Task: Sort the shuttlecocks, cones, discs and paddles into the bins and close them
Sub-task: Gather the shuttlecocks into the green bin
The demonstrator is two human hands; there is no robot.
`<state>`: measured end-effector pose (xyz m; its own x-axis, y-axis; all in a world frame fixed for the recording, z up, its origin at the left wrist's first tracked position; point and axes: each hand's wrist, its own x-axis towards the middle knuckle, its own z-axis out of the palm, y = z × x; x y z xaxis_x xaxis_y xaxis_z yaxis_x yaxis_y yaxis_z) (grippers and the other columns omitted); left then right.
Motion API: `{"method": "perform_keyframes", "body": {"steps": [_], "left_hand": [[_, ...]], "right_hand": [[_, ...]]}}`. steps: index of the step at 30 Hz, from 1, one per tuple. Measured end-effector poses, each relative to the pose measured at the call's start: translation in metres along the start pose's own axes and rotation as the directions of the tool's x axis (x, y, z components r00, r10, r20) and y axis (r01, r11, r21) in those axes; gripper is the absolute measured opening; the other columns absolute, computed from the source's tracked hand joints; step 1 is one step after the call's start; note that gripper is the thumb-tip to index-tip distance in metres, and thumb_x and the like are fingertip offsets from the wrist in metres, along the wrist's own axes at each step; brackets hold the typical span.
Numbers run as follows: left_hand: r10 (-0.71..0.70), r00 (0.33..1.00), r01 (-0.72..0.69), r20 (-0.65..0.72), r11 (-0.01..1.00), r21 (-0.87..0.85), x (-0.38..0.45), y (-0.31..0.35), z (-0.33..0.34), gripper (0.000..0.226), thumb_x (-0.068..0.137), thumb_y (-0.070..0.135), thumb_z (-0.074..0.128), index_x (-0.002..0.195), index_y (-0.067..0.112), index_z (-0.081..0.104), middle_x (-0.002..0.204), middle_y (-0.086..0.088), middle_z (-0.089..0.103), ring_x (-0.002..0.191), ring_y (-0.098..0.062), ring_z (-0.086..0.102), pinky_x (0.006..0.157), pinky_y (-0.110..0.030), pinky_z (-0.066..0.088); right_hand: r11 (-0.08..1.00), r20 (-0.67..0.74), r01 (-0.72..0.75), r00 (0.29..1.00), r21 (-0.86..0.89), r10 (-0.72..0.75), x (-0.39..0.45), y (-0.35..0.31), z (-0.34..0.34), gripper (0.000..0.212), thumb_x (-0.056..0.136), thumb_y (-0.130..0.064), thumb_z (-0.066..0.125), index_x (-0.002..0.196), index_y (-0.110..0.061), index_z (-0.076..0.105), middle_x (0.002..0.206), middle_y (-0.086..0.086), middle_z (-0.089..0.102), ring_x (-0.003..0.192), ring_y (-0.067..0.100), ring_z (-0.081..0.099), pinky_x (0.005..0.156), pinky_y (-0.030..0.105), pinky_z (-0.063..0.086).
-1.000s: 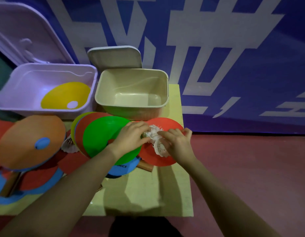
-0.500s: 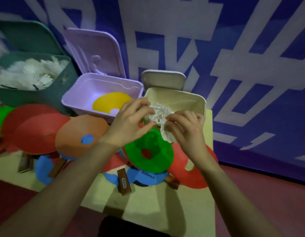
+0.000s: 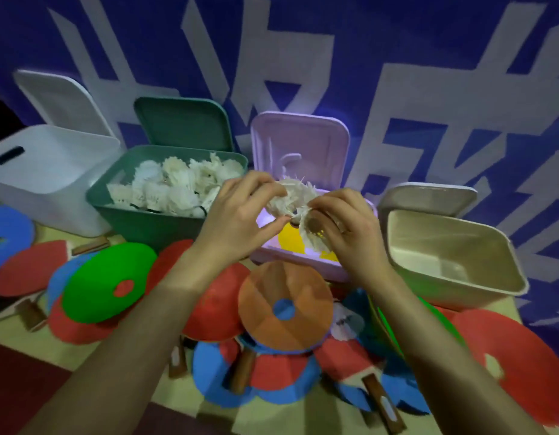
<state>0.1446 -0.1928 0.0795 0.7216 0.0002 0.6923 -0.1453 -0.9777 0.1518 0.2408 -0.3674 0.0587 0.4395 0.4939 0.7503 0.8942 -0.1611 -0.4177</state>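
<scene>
White shuttlecocks (image 3: 295, 200) pinched by both hands (count unclear), yellow disc (image 3: 291, 243) half hidden behind

dim scene, soft motion blur, wide-angle edge distortion

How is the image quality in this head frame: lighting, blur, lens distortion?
Head view: dim overall, with a bright glare patch inside the lilac bin; soft motion blur on both hands and the shuttlecocks they hold; wide-angle bending tilts the beige bin and the wall lettering at the edges.
</scene>
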Motion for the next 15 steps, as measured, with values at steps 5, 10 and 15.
{"method": "perform_keyframes", "body": {"steps": [5,10,15], "left_hand": [[-0.036,0.999,0.036,0.025,0.999,-0.009,-0.007,-0.071,-0.030,0.037,0.079,0.034,0.066,0.106,0.008,0.063,0.105,-0.008,0.061,0.102,-0.020,0.054,0.085,-0.032,0.039],[-0.173,0.984,0.175,0.040,0.983,-0.051,0.002,-0.119,-0.036,0.050,0.081,0.041,0.060,0.120,0.010,0.056,0.114,-0.006,0.058,0.105,-0.018,0.052,0.089,-0.030,0.035],[-0.278,0.956,0.275,0.088,0.960,0.047,0.016,-0.164,-0.029,0.054,0.085,0.048,0.051,0.129,0.017,0.053,0.127,-0.002,0.057,0.113,-0.021,0.052,0.092,-0.027,0.026]], "right_hand": [[0.999,0.051,-0.026,0.998,0.020,0.025,0.039,-0.025,0.062,0.014,0.087,-0.012,0.057,0.094,-0.007,0.068,0.087,0.007,0.060,0.081,0.027,0.057,0.071,0.044,0.047],[0.999,0.087,-0.038,0.996,0.036,0.035,0.085,-0.020,0.108,0.024,0.087,-0.023,0.052,0.096,-0.009,0.070,0.087,0.007,0.062,0.080,0.031,0.059,0.070,0.048,0.048],[0.993,0.079,-0.101,0.992,0.064,0.096,0.123,-0.007,0.152,0.030,0.086,-0.029,0.049,0.098,-0.012,0.071,0.086,0.004,0.062,0.082,0.028,0.060,0.070,0.048,0.048]]}}
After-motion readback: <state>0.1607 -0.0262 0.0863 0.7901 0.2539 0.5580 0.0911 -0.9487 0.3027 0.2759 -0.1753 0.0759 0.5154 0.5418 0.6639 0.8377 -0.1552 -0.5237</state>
